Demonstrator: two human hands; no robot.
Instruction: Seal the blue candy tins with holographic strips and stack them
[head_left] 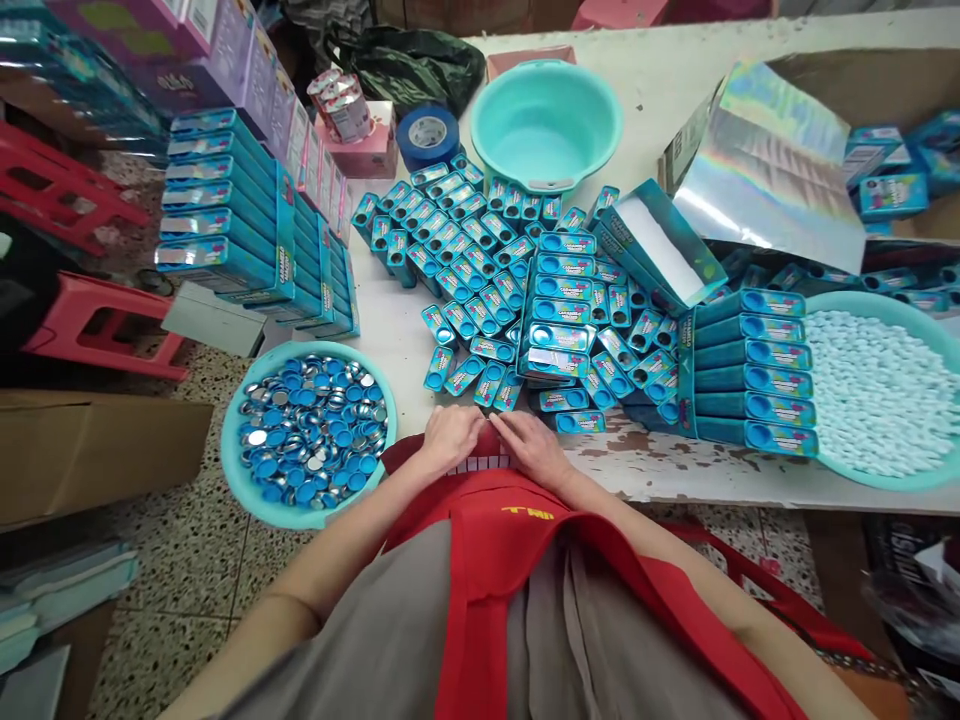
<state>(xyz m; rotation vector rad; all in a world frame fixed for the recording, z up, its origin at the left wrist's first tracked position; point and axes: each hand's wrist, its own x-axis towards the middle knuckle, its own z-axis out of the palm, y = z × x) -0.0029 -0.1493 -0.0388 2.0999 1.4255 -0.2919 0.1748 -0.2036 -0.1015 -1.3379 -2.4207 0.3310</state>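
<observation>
My left hand (448, 436) and my right hand (534, 446) rest close together at the table's front edge, just above my red apron (495, 540). Their fingers curl over a small row of white pieces (480, 465) at the apron's top; what they grip is hidden. Right behind the hands lies a heap of several small blue tins (480, 290). A teal basin of blue and silver lids (307, 432) sits to the left of my left hand.
A teal basin of white tablets (877, 390) is at right, beside stacked blue display boxes (750, 370). An empty teal basin (546, 125), blue tape roll (427, 135) and more stacked boxes (225, 220) stand behind. Red stools (97, 320) and cardboard (90, 450) are at left.
</observation>
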